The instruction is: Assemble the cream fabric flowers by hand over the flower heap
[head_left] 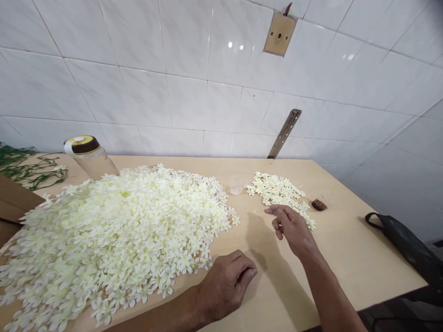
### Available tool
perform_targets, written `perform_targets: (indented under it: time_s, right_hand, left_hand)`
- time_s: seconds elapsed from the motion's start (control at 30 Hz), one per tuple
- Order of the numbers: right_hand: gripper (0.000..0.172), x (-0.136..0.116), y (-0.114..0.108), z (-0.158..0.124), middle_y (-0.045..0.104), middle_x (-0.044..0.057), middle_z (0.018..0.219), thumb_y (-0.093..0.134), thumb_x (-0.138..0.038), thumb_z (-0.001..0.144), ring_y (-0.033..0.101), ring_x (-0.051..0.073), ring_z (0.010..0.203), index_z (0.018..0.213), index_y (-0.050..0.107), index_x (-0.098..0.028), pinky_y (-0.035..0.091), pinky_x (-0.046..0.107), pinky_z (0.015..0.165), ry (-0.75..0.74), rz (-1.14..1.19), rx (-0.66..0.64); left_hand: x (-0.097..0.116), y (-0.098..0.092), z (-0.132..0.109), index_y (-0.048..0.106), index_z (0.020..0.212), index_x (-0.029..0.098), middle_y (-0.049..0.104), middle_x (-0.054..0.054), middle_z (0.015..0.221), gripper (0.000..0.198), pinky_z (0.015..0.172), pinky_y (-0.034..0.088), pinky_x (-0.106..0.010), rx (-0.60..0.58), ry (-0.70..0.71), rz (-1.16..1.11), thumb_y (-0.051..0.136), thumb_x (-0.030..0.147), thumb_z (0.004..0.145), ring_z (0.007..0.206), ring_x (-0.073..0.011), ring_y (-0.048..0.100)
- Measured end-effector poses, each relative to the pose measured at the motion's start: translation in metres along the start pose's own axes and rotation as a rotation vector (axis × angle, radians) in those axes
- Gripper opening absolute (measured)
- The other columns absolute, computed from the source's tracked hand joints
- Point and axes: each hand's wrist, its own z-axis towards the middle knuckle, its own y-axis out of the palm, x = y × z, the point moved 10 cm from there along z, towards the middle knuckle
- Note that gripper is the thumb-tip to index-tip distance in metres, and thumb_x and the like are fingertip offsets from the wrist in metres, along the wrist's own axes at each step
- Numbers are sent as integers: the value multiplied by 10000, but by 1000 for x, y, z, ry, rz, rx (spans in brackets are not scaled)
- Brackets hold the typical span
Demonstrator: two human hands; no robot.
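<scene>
My left hand (226,283) rests low over the table, its fingers curled in and the thumb pressed against them. Whatever it may hold is hidden. Beside it, to the left, spreads a big heap of white artificial flower heads (138,221) with pale yellow-green centres. My right hand (290,226) hovers at the near edge of a smaller group of the same flower heads (277,186). Its fingers are bent and apart, with nothing visible between them. A small clear plastic container (237,185) sits between the two groups.
A clear bottle (93,161) with a brown and yellow lid stands behind the heap. Green stems (41,168) and a cardboard box (17,207) are at the left. A small brown block (319,205) lies right of the flowers. A black bag (404,244) is at the right edge.
</scene>
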Motion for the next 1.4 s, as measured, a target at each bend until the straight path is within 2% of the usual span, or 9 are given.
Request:
perform_targets:
  time_s: [0.27, 0.37, 0.5, 0.7, 0.93, 1.1, 1.17, 1.27, 1.4]
  right_hand:
    - [245, -17, 74, -34, 668, 76, 1117, 697, -369, 862, 655, 139, 805, 1013, 613, -195, 563, 319, 756, 17, 267, -380]
    - [283, -21, 84, -38, 689, 46, 984, 626, -453, 912, 628, 102, 635, 1043, 599, -204, 539, 249, 571, 36, 322, -431]
    - [420, -23, 87, -43, 564, -56, 572, 513, -580, 936, 403, 54, 314, 1000, 613, -177, 310, 162, 284, 60, 226, -433]
    - [338, -19, 67, -36, 382, -113, 432, 551, -524, 934, 230, 33, 260, 986, 598, -193, 166, 138, 260, 55, 235, -198]
    - [264, -58, 84, -46, 346, -104, 395, 512, -484, 956, 252, 77, 272, 912, 544, -226, 216, 168, 247, -60, 79, -220]
    - [270, -120, 112, -49, 471, -82, 459, 454, -480, 993, 390, 95, 301, 1014, 541, -225, 340, 188, 289, -259, -9, -321]
    - [292, -130, 127, -44, 612, -27, 588, 435, -476, 1003, 583, 137, 450, 1110, 530, -221, 514, 245, 443, -347, -43, -380]
    - [356, -123, 145, -36, 721, 54, 827, 391, -487, 1014, 714, 200, 769, 1223, 490, -217, 598, 355, 718, -444, -149, -402]
    - [401, -98, 163, -31, 732, 101, 1069, 339, -482, 1025, 722, 210, 836, 1307, 493, -241, 585, 305, 646, -468, -425, -442]
  left_hand:
    - [-2, -6, 0, 642, 955, 178, 607, -53, 791, 189, 670, 421, -252, 57, -12, 1, 459, 221, 967, 706, -146, 560]
    - [-3, -7, 0, 631, 916, 174, 599, -48, 784, 180, 683, 420, -250, 57, -9, -21, 463, 214, 965, 715, -144, 562]
    - [-4, -8, 1, 624, 905, 173, 608, -51, 799, 175, 698, 427, -252, 60, -12, -34, 462, 204, 963, 726, -146, 564]
    - [2, -9, 0, 661, 939, 163, 630, -61, 786, 192, 676, 444, -247, 72, -1, -17, 472, 198, 948, 697, -150, 574]
    - [6, -15, 0, 692, 953, 144, 707, -94, 850, 203, 713, 497, -246, 115, 35, -70, 496, 186, 917, 738, -167, 642]
    - [-3, -42, 8, 693, 896, 140, 657, -53, 727, 194, 616, 481, -243, 266, -122, -259, 542, 262, 901, 625, -138, 608]
    - [-19, -48, 11, 663, 911, 141, 585, -8, 644, 226, 519, 448, -233, 318, -285, -458, 553, 338, 902, 514, -115, 567]
    - [-38, -46, 17, 590, 961, 153, 603, -13, 733, 349, 435, 425, -230, 349, -436, -845, 588, 488, 865, 442, -105, 563]
    - [-46, -61, 29, 589, 844, 142, 591, -15, 593, 360, 469, 463, -267, 396, -428, -1102, 610, 500, 825, 453, -146, 585]
